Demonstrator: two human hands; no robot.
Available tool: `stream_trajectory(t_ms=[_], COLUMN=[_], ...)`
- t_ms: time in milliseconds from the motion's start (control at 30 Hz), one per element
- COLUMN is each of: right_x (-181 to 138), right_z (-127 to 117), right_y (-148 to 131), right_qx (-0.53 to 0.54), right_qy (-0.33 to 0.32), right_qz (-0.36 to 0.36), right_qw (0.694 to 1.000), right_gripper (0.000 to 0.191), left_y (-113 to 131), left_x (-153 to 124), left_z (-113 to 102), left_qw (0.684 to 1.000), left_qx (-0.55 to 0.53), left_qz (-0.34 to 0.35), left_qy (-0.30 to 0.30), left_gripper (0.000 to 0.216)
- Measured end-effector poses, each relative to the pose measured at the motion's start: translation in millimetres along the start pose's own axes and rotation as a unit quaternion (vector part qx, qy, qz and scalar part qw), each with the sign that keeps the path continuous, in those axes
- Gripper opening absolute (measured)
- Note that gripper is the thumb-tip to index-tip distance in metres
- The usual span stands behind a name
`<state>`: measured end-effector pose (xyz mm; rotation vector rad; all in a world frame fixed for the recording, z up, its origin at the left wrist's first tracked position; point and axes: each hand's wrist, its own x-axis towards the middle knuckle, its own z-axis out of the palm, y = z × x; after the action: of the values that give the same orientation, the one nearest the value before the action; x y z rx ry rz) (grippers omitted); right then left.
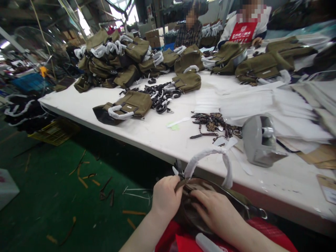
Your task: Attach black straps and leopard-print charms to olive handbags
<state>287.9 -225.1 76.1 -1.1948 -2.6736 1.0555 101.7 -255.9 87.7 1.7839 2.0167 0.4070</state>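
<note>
An olive-green handbag [237, 197] rests at my lap, against the table's front edge. Its mouth is open towards me, and one handle [207, 155] wrapped in white stands up. My left hand [168, 196] is closed on the bag's rim at the left end, beside a dark strap piece. Over the opening, my right hand [215, 210] has its fingers bent onto the brown lining and near edge; their tips are partly hidden inside. A second white-wrapped handle [206, 243] lies below my right hand, against a red apron.
On the white table [181, 143] stands a grey tape dispenser [262, 140]. Nearby lie patterned straps [212, 122], black straps [162, 96] and a finished-looking olive handbag [133, 105]. More bags [105, 63] are piled behind. Two people are across the table. Scraps litter the green floor.
</note>
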Motion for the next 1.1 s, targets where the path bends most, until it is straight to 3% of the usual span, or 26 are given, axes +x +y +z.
stream_trajectory(t_ms=[133, 300, 700, 767, 900, 967, 1100], right_x=[-4, -12, -31, -34, -37, -38, -40], right_z=[8, 0, -4, -3, 3, 4, 4], right_y=[3, 3, 8, 10, 15, 16, 15], right_qx=[0.027, 0.009, -0.037, -0.039, -0.055, -0.055, -0.031], right_qy=[0.004, -0.046, -0.064, -0.069, -0.088, -0.089, -0.087], right_qz=[-0.002, -0.027, -0.082, -0.093, -0.122, -0.141, -0.167], right_qw=[1.000, 0.999, 0.994, 0.993, 0.987, 0.984, 0.982], right_gripper=[0.037, 0.021, 0.033, 0.032, 0.028, 0.030, 0.033], left_y=[3, 9, 16, 18, 19, 20, 22], left_x=[-7, -12, -16, -16, -11, -8, -6], left_z=[1, 13, 15, 12, 2, -1, 0], left_qw=[1.000, 0.998, 0.998, 0.997, 0.988, 0.983, 0.983], left_qx=[0.014, 0.048, -0.066, -0.069, -0.079, -0.069, -0.036], left_qz=[0.019, 0.016, -0.017, -0.025, -0.072, -0.079, -0.069], left_qy=[0.011, 0.035, 0.008, -0.011, -0.116, -0.154, -0.166], left_gripper=[0.014, 0.014, 0.014, 0.014, 0.008, 0.022, 0.034])
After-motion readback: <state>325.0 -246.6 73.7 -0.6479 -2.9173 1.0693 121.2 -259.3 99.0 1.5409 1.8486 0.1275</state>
